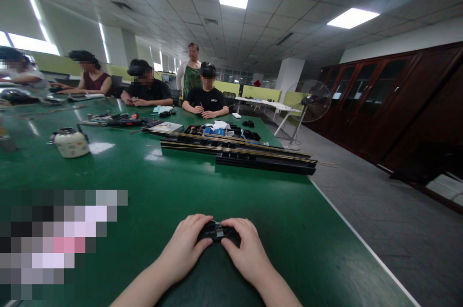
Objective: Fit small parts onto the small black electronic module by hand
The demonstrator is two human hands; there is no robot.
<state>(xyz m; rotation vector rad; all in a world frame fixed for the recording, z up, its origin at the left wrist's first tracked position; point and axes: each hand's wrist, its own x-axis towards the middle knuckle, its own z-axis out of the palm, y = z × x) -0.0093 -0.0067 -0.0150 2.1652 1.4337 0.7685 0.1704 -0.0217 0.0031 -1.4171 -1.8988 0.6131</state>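
Observation:
Near the table's front edge, a small black mouse-shaped device [218,232] lies low over the green table [144,210], with pale inner parts showing at its middle. My left hand [188,239] grips its left end between thumb and fingers. On the opposite end, my right hand [244,244] is closed in the same way. The fingers cover both ends of the device, so its full outline is hidden. Whether it touches the tabletop I cannot tell.
Long black rails [265,163] with thin brass-coloured rods lie across the table ahead. A white pot-like jar [71,143] stands left. Tools [119,119] and boxed parts are farther back. Several people sit around the far side, one stands. The table's right edge [361,239] slants beside me.

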